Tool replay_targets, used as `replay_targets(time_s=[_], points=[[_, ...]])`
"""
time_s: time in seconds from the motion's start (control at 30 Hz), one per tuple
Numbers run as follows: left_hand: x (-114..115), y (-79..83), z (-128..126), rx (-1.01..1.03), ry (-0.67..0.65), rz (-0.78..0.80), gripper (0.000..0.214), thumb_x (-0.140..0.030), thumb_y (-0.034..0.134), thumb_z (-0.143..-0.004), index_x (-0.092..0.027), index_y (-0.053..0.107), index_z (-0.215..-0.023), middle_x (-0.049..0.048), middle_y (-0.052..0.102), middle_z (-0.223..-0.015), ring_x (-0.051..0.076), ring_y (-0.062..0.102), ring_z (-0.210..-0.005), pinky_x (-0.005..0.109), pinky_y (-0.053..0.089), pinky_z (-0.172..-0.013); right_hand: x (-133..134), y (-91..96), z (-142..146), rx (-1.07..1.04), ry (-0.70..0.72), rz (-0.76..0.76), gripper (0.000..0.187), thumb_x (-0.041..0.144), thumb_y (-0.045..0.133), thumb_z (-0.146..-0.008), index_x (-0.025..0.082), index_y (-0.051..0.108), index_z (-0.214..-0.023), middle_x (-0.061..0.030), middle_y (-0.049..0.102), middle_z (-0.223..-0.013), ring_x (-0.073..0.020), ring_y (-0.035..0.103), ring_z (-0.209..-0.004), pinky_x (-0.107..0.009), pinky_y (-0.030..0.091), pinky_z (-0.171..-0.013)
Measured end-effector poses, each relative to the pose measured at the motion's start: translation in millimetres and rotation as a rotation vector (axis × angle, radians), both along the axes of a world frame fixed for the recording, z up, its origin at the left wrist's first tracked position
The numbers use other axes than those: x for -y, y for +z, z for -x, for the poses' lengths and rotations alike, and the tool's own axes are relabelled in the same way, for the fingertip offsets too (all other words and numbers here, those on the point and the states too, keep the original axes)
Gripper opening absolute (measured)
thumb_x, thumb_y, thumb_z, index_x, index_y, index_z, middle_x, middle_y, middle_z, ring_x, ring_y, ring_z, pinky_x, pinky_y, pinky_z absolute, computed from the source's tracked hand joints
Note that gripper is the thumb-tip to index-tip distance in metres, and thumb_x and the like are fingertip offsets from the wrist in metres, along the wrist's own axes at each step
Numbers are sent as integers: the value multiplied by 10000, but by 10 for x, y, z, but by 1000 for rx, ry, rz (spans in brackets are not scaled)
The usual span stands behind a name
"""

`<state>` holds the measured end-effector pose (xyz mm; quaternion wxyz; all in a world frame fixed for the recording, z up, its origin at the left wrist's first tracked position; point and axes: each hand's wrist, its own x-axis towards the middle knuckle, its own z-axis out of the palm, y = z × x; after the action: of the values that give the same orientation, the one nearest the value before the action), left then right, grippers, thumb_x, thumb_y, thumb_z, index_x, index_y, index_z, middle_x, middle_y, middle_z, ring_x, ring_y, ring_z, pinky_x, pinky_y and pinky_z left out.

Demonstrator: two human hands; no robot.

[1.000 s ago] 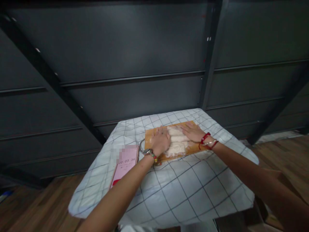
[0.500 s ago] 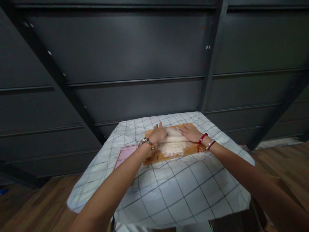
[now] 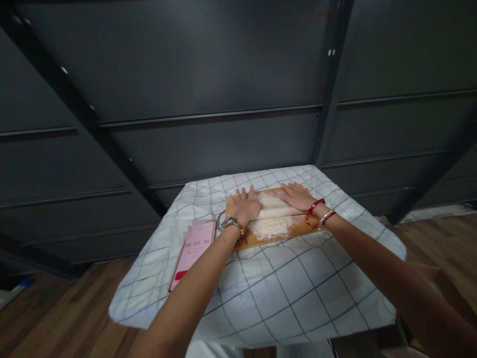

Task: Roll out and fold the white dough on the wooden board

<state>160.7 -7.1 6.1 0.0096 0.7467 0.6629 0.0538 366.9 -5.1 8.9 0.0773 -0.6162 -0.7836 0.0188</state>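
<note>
Pale cylinder [image 3: 278, 213] lying crosswise over white floury layer [image 3: 274, 227], on wooden board [image 3: 302, 229].

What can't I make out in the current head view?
In the head view:
Pale roll, both ends: hidden by left hand and right hand.
Phone, lower right: behind left forearm; upper left: pixelated.
Lines below its timer: too small.
Blue-and-grey object, lower left: cut off by picture edge.

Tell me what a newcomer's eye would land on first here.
The pale cylinder on the white-smeared wooden board, with the left grip and right grip spread at its ends, draws attention first. Next comes the pink phone left of the board, reading 00:03:34, and the dark panelled wall behind.
</note>
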Motion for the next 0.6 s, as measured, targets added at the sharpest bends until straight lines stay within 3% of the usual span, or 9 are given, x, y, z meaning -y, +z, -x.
replay_targets(time_s=[0.13, 0.37, 0.6], points=[[211, 65, -9, -20, -21, -78, 618, -346, 253, -886, -212, 146, -1480, 91, 219, -1514, 328, 141, -1387, 558, 125, -1090, 154, 0, 6, -25, -29, 82, 685, 603, 159, -900, 228, 222, -1470, -71, 205, -1521, -308, 93, -1397, -597, 145, -1071], [361, 88, -22, -28, -24, -111, 595, -341, 250, -891, -223, 190, -1471, 93, 273, -1496, 327, 194, -1375, 562, 122, -1084, 229, 3, -11, 28, 38, 55, 592, 512, 187, -926, 255, 296, -1448, -20, 264, -1502, -315, 161, -1382, -609, 100, -1082], [557, 69, -14, -59, -61, -225, 571, -287, 274, -896, -170, 240, -1455, 110, 335, -1465, 281, 270, -1353, 458, 212, -1082, 409, -10, 17, 72, 50, -14, 542, 408, 209, -926, 254, 329, -1431, -49, 332, -1473, -277, 167, -1386, -626, 130, -1059]])
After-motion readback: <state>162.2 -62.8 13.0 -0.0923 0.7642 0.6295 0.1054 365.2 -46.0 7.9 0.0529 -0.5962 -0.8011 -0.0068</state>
